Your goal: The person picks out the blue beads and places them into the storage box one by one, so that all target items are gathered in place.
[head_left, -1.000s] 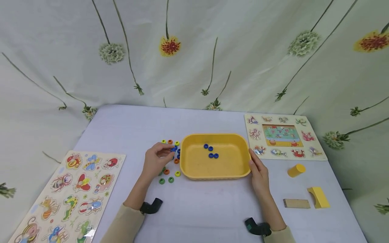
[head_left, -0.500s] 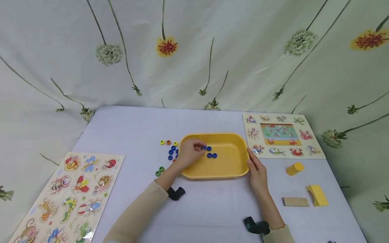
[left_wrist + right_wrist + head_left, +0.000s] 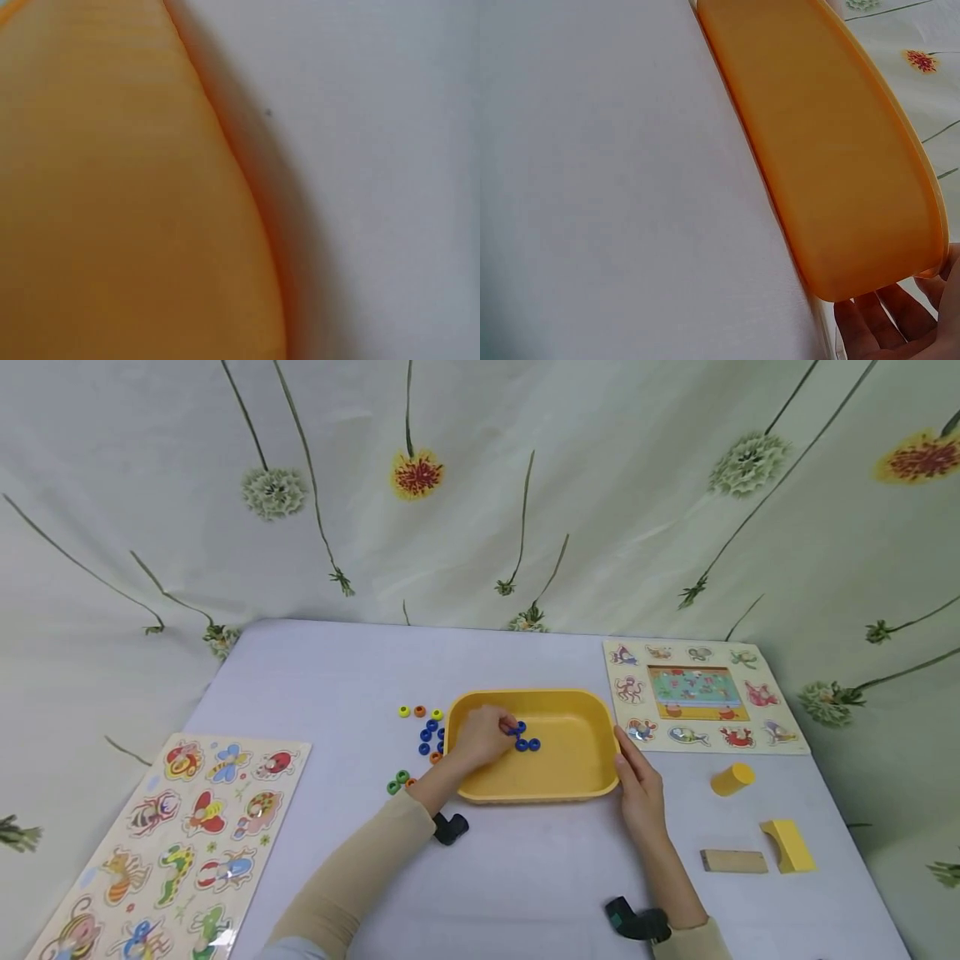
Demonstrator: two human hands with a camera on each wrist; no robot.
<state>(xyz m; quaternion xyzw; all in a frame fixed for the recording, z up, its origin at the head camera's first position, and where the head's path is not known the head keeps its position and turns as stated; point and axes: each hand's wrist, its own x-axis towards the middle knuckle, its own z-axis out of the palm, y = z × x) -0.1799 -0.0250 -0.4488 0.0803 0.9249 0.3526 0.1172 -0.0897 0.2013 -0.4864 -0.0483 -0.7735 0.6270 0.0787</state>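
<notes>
A blue bead is sitting at the fingertips of your left hand, inside the yellow plastic tray, just beside 3 other blue beads. Your left thumb and fingers are bending together and seem to be pinching this bead; the hand is partly hiding it. 1 second ago this hand was picking among the loose beads left of the tray; now it is reaching over the rim. This seems to be meaning that the carry is arriving at its placing stage, while several blue beads are still lying outside, near yellow, orange and green ones.

Your right hand is holding the tray's right end, with its fingers clamping on the wall and rim, so it is probably keeping the tray steady.

The beads are looking round and glossy, with holes. The tray is showing smooth walls and rounded corners. Farther right, a yellow cylinder, a yellow arch block and a flat wooden block are resting on the white cloth. Picture puzzle boards are lying at the left and far right.
</notes>
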